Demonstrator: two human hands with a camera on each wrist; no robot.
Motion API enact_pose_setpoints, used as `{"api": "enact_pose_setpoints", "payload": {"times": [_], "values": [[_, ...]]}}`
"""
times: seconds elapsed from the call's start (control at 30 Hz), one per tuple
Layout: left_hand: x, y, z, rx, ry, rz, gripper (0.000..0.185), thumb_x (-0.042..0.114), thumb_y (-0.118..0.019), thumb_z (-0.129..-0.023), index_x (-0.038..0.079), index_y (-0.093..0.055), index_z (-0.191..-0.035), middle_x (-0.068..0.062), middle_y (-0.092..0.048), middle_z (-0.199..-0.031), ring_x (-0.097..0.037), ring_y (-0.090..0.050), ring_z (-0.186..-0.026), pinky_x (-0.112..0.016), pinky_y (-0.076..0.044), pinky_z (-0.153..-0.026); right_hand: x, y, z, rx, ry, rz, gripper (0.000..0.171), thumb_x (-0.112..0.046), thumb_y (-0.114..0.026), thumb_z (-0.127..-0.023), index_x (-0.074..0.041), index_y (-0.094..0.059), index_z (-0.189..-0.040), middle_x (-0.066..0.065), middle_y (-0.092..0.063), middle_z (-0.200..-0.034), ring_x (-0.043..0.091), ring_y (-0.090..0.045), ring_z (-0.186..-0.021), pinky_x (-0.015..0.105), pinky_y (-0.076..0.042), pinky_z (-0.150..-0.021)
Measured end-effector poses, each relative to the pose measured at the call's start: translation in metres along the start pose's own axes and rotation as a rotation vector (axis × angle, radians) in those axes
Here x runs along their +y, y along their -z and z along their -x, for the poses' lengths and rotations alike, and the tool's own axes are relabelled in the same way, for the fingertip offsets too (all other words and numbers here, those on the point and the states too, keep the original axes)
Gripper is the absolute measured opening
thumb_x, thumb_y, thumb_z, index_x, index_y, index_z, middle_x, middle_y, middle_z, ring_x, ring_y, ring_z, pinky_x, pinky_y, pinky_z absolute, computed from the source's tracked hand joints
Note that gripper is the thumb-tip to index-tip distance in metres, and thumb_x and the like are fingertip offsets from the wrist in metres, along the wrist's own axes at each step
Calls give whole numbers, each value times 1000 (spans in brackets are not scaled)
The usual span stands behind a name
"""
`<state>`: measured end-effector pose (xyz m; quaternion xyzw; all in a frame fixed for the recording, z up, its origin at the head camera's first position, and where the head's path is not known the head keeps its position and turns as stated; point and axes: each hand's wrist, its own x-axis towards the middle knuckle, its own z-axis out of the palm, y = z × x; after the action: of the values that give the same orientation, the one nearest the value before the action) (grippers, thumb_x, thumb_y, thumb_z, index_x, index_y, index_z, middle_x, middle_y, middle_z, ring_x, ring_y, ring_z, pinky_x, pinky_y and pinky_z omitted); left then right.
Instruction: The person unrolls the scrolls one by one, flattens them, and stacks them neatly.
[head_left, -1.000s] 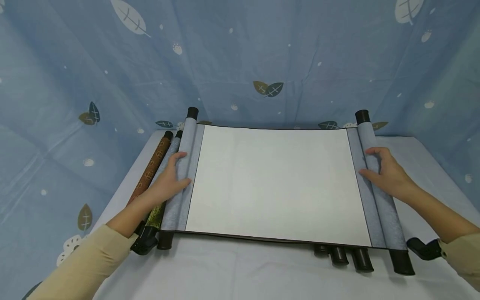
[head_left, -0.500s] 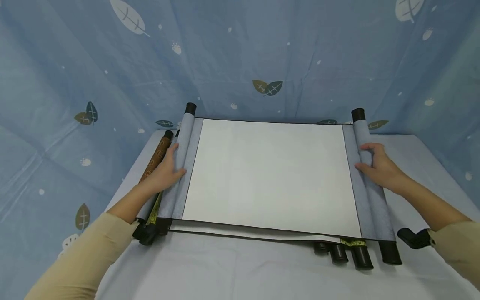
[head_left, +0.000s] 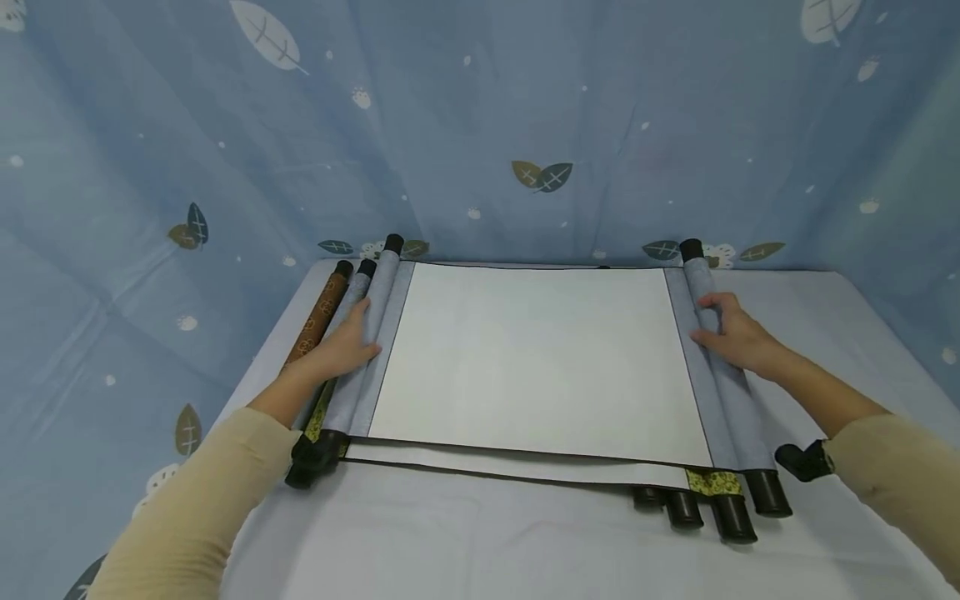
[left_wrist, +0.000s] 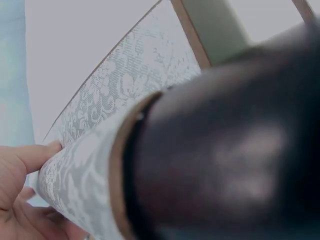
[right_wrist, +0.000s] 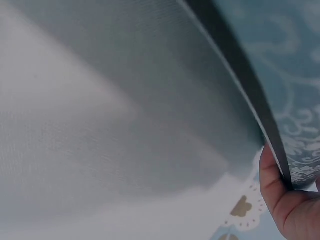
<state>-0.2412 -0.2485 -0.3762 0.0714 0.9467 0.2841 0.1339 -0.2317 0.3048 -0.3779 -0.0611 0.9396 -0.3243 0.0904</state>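
Two hands (head_left: 341, 350) (head_left: 738, 337), fingers curled on one open scroll's (head_left: 536, 358) two rollers, atop three more scrolls (head_left: 686, 504).

Open scroll (head_left: 536, 362) atop other scrolls (head_left: 678, 504)

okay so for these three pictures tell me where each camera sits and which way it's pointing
Head: worn on the head, looking forward and down at the open scroll on the table; both forearms, the left hand and the right hand show.
Left wrist: close beside the scroll's left roller, facing its dark end cap; fingertips show.
Right wrist: low under the scroll's lifted right edge; a thumb shows.
Shared: all views show the same scroll.
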Motion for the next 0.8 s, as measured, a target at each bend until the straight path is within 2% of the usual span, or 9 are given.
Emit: {"api": "enact_pose_setpoints", "payload": {"times": [0.17,0.37,0.47,0.57,0.63,0.7,0.8], "values": [[7,-5,-1,-9,53,-75,80,7,-50,-95,-7,10,-146,-42,-22,-142,-55,-33,-125,-61,-34,-97,5,-4,0,-30,-25,-9,65,-20,-46,-99,9,-8,-142,46,-14,-139,59,-17,-129,66,-22,-99],[14,-16,-2,-9,103,-195,78,4,-51,-92,-9,4,-146,-47,-20,-138,-59,-27,-126,-61,-31,-99,12,-11,2,-49,-41,-1,66,-22,-48,-99,9,-8,-142,45,-14,-140,59,-16,-130,66,-21,-99],[15,-22,-1,-20,142,-238,77,5,-51,-91,-8,0,-147,-48,-13,-137,-59,-18,-129,-63,-26,-102,15,-13,4,-44,-58,6,67,-26,-48,-99,7,-8,-142,46,-13,-140,60,-16,-129,67,-22,-99],[13,-26,-2,-37,185,-253,76,6,-52,-91,-8,-2,-147,-46,-5,-139,-58,-9,-132,-63,-21,-104,17,-13,7,-42,-76,13,69,-29,-48,-98,7,-9,-143,45,-19,-138,59,-25,-125,65,-31,-94],[12,-26,-2,-36,195,-273,77,8,-56,-90,-8,-6,-146,-45,-6,-140,-57,-9,-132,-62,-22,-104,19,-12,10,-48,-79,23,69,-28,-47,-98,9,-10,-143,44,-25,-134,57,-35,-119,60,-39,-89],[12,-25,-3,-18,197,-292,79,12,-61,-89,-8,-11,-147,-44,-11,-139,-57,-16,-130,-61,-27,-102,19,-10,13,-52,-85,38,69,-26,-48,-98,12,-11,-142,43,-31,-128,53,-45,-110,53,-46,-81],[14,-22,-1,6,186,-317,79,19,-67,-87,-7,-20,-145,-42,-22,-136,-57,-28,-125,-60,-36,-94,20,-6,17,-50,-93,67,70,-23,-50,-97,15,-12,-141,41,-35,-124,48,-53,-101,47,-50,-75]]}}
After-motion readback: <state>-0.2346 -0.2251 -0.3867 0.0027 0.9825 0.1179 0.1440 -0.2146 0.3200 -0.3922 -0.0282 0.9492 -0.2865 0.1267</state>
